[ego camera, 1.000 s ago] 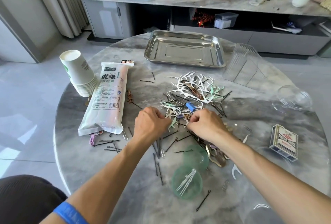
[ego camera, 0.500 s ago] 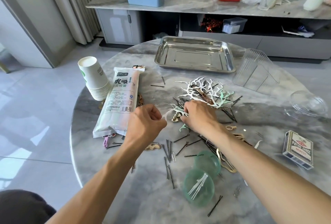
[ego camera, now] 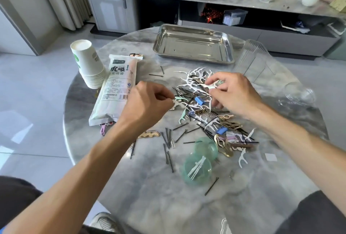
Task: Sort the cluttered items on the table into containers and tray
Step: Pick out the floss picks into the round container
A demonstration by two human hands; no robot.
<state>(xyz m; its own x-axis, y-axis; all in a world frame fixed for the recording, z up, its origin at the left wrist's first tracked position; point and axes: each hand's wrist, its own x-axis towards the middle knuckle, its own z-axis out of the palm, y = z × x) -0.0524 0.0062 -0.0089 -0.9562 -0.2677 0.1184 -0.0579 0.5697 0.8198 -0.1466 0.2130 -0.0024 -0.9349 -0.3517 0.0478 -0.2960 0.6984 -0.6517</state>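
Note:
A heap of white and green floss picks [ego camera: 194,80], black bobby pins [ego camera: 184,93], blue clips [ego camera: 198,100] and gold hair clips [ego camera: 223,147] covers the middle of the round marble table [ego camera: 149,196]. My left hand [ego camera: 148,104] hovers at the heap's left edge, fingers curled, pinching thin dark bobby pins. Over the back of the heap, my right hand [ego camera: 234,93] pinches a white floss pick between thumb and fingers. A green round container [ego camera: 197,168] near me holds a few white floss picks. The steel tray [ego camera: 192,59] at the back has nothing in it.
A stack of paper cups [ego camera: 88,63] and a bag of straws [ego camera: 116,91] lie at the left. Clear plastic containers [ego camera: 250,61] and a clear round dish [ego camera: 299,95] stand at the right. Loose pins [ego camera: 169,157] are scattered toward me. A cabinet stands behind the table.
My right hand moved back over the heap and lifted a white floss pick. My left hand rose a little, still pinching its pins. The camera tilted down.

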